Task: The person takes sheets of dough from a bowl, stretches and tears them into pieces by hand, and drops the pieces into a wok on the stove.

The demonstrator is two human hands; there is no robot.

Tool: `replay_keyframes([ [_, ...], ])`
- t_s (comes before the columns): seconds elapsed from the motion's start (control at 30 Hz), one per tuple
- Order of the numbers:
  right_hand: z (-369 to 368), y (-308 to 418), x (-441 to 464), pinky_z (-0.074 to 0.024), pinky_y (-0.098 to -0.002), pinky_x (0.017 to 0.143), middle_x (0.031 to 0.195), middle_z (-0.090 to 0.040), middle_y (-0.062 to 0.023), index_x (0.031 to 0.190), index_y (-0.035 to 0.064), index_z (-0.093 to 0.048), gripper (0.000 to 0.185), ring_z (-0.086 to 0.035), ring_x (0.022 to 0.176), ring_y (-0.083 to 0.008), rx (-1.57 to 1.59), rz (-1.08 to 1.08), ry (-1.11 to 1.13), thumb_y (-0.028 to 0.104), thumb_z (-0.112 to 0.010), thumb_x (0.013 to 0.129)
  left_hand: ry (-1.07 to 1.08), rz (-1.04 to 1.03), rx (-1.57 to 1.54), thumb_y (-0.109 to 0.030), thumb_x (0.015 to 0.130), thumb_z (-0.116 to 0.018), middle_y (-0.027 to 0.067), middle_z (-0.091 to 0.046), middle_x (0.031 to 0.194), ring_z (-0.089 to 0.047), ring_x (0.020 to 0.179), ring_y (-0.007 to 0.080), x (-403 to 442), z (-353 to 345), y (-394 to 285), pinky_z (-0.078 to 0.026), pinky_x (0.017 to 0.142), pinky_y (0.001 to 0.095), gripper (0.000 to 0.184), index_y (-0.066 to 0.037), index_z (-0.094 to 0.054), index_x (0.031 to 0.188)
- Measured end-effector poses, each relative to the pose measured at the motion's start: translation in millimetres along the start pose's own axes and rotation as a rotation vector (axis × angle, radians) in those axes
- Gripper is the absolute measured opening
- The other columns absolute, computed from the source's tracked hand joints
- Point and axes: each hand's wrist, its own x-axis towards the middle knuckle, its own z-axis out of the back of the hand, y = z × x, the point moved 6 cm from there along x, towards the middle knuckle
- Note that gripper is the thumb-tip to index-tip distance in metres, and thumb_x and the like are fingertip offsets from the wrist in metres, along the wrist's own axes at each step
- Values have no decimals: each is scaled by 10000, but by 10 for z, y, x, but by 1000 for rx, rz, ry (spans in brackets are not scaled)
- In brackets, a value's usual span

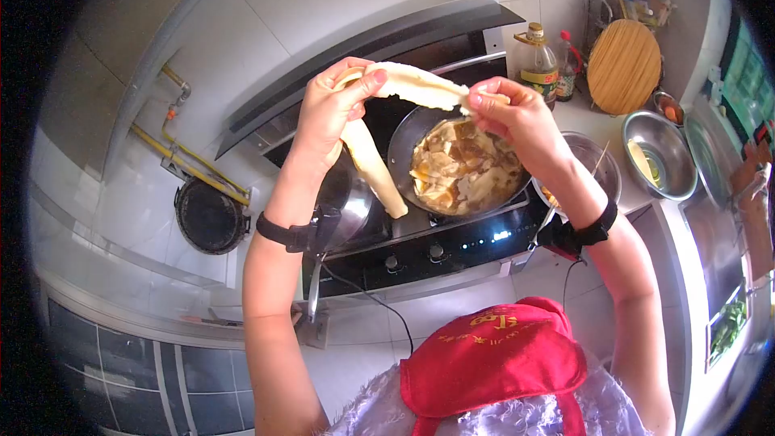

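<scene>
A long pale strip of dough is stretched between my two hands, above the back of the stove. My left hand is closed round it, and a long end hangs down beneath the palm. With pinched fingers my right hand grips the strip's other end, over the pan's right part. Under the strip, a dark pan holds flat pale pieces in brown liquid. Black bands circle both wrists.
Left of the pan stands a metal pot. On the right are a metal bowl partly behind my right arm, another steel bowl, an oil bottle, a red-capped bottle and a round wooden board.
</scene>
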Motion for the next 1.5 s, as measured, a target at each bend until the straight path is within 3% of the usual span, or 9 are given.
replay_keyframes([
  [0.13, -168, -193, -100, -487, -289, 897, 1102, -619, -38, 1237, 48, -557, 492, -592, 1007, -116, -70, -101, 323, 339, -714, 872, 158, -12, 97, -90, 856, -718, -16, -648, 860, -566, 715, 40, -7, -223, -8, -452, 643, 192, 137, -58, -662, 977],
  [0.27, -315, -81, -75, -458, -302, 912, 1142, -623, -52, 1259, 41, -552, 554, -596, 1012, -120, 12, -17, 419, 396, -711, 865, 279, 45, 223, -92, 831, -745, -31, -643, 835, -579, 773, 56, -31, -470, -12, -456, 700, 218, 150, -67, -645, 941],
  [0.6, -216, 21, -7, -502, -220, 662, 814, -665, -24, 955, 31, -652, 221, -623, 712, -83, -33, 30, 160, 213, -740, 864, 128, 65, 119, -156, 834, -764, -46, -558, 783, -412, 582, 12, 55, -425, 55, -306, 489, 176, 193, -97, -590, 893],
  [0.77, -113, 109, 10, -500, -237, 691, 855, -668, -31, 946, 59, -631, 188, -616, 732, -86, 14, 72, 99, 206, -724, 875, -49, 32, -116, -196, 857, -744, 24, -604, 859, -379, 537, 1, 123, -273, 93, -298, 457, 152, 231, -78, -597, 991],
  [0.93, -189, 144, 63, -520, -242, 704, 866, -684, -29, 1000, 48, -658, 236, -645, 777, -104, 101, 132, 117, 225, -737, 865, 253, 296, -180, -490, 887, -634, 27, -616, 892, -352, 504, -2, 48, -580, 224, -325, 459, 144, 571, -14, -579, 1198],
  [1.03, -256, 161, 51, -515, -237, 707, 866, -681, -25, 1006, 31, -672, 251, -638, 780, -95, 73, 140, 122, 217, -748, 855, 355, 324, -279, -442, 890, -657, -7, -596, 841, -362, 503, -4, 77, -661, 304, -329, 459, 144, 489, -33, -600, 1151],
  [1.07, -251, 135, 61, -510, -233, 704, 861, -680, -22, 995, 29, -677, 247, -631, 772, -89, 47, 146, 118, 216, -752, 852, 298, 277, -281, -271, 889, -713, -34, -595, 759, -389, 517, -7, 101, -636, 282, -316, 463, 153, 255, -53, -617, 979],
  [1.2, -194, 122, 63, -478, -221, 665, 805, -671, -10, 914, 28, -686, 223, -598, 725, -63, -65, 160, 51, 207, -782, 822, 238, 217, -229, -91, 845, -743, -32, -608, 770, -446, 556, -9, 148, -602, 200, -317, 452, 162, 155, -88, -614, 931],
  [1.5, 188, -67, -8, -472, -223, 629, 774, -661, -7, 832, 71, -652, 193, -596, 679, -69, -71, 62, -115, 204, -789, 804, -108, -77, -40, -88, 875, -692, 3, -613, 841, -431, 551, -6, 221, -166, -76, -308, 438, 145, 151, -80, -600, 996],
])
